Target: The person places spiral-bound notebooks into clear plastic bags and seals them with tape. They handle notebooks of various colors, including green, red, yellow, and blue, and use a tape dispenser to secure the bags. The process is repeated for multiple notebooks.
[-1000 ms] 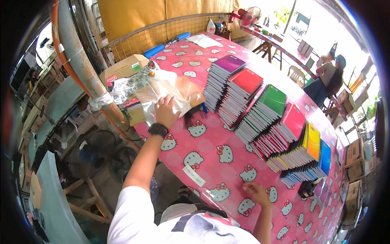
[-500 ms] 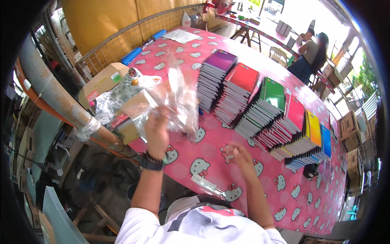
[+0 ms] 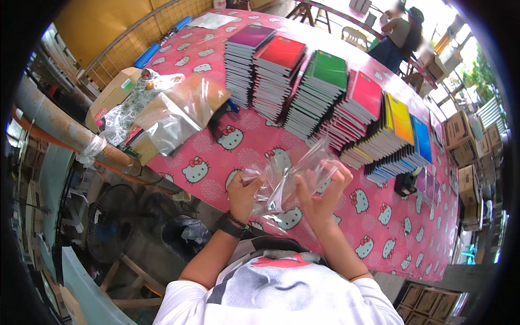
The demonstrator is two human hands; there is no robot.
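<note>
1. The left hand [image 3: 245,194] is pinching one side of a clear plastic bag [image 3: 287,181], its fingers closed together on the film just in front of the chest.
2. The right hand [image 3: 320,196] is gripping the opposite side of the same bag, thumb against the film and the other fingers spread and curled behind it, so the bag is hanging stretched between the two sets of fingertips.
3. Judging from this, the bag is only being opened or separated: nothing is showing inside it, and no notebook is lying within reach of the fingertips.
4. Beyond the fingers, a row of notebook stacks [image 3: 325,103] is standing on the pink patterned table [image 3: 216,162], running from purple through red, green, pink and yellow to blue; all of them are looking unwrapped, so the filling seems to be wholly ahead.
5. Off past the left fingers, a loose heap of spare clear bags [image 3: 179,116] is lying on a brown carton at the table's edge, next to an open cardboard box [image 3: 111,97].
6. Past the right fingers, a small dark object [image 3: 403,184] is sitting by the blue stack; what it is cannot be told.
7. Other people [image 3: 401,35] are standing at the far end, well apart from these hands.
</note>
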